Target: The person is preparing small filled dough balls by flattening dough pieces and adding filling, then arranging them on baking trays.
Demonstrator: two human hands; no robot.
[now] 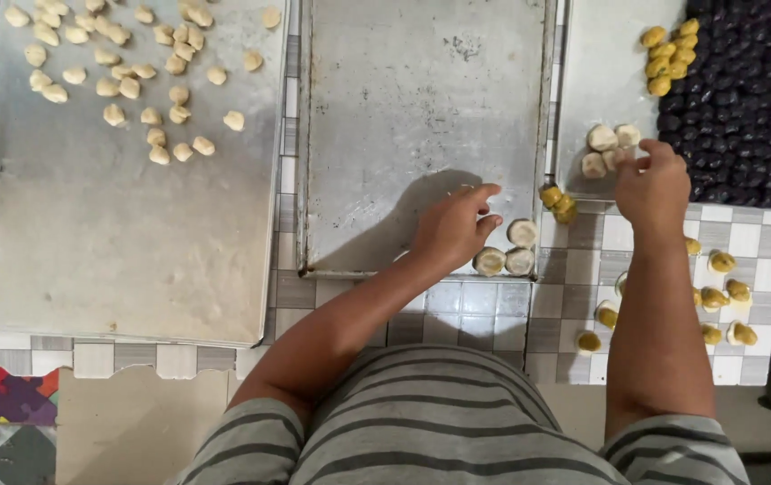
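The left hand rests on the middle metal tray, near its front right corner. Its fingers are loosely spread and empty; the fingertips point toward three round filled dough pieces lying just beside the hand on its right. Two of these pieces sit along the tray's front edge and the third lies just beyond them, all touching or nearly touching.

The right hand hangs over the near edge of the right metal tray. Its fingers are bunched together over a small cluster of pale dough balls just beyond and left of the hand. Whether the fingers pinch a ball cannot be told.

Beyond and to the right of the right hand lies a dense field of dark round fillings, with a few yellow balls at its left edge. Below the right hand, yellow-filled pieces are scattered on the tiled desk. Well to the left of the left hand, a third tray carries scattered small pale dough lumps.
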